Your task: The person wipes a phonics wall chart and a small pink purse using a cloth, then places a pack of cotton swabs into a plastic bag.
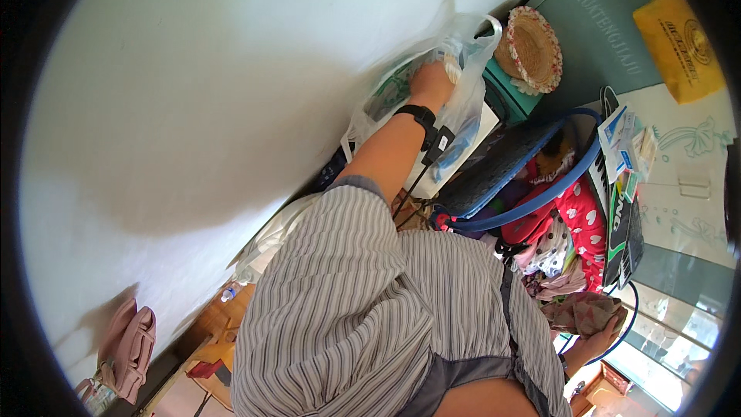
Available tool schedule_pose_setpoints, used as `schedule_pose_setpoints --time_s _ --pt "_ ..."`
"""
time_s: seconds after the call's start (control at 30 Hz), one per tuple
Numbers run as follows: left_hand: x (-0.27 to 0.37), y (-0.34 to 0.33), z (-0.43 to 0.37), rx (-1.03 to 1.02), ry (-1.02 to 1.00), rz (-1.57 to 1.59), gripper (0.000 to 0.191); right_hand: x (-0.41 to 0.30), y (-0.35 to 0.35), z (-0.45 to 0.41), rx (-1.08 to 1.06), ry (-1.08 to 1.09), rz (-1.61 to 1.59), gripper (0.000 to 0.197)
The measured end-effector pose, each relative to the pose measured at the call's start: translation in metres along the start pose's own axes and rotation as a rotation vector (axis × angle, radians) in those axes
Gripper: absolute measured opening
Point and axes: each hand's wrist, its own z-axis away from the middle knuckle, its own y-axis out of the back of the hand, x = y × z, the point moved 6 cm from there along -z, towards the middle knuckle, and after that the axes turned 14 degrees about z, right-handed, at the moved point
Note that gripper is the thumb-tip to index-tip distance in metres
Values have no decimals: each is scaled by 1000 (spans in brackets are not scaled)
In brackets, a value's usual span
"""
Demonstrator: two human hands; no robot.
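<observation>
My left hand (431, 82), with a black band and a cabled device at its wrist, reaches into a translucent plastic bag (470, 84) against the wall. Its fingers are partly hidden by the bag, so its grip cannot be told. A pale ribbed item (451, 68) lies beside the fingers. Green printing or wrapping (393, 88) shows through the bag. At the lower right, my right hand (599, 339) holds a brown and reddish patterned cloth item (582, 313), away from the bag and next to a pile of clothes.
A blue-rimmed container (527, 211) holds clothes, including red heart-print cloth (584, 214). A straw hat (535, 49) rests on a teal box (509, 90). Packets (619, 139) lie on a keyboard box (622, 226) before a cabinet (683, 179). A pink bag (130, 350) hangs on the wall.
</observation>
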Motion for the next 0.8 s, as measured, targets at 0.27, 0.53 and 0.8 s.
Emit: schedule_pose_setpoints --time_s 0.27,0.53,0.8 --pt "34 47 4 -396 86 589 42 11 3 -5 -63 22 -45 49" --pt "10 75 36 -517 277 986 40 1 -11 0 -55 24 -18 50" --pt "-46 156 122 -709 277 1291 51 3 -2 0 -18 -5 30 49"
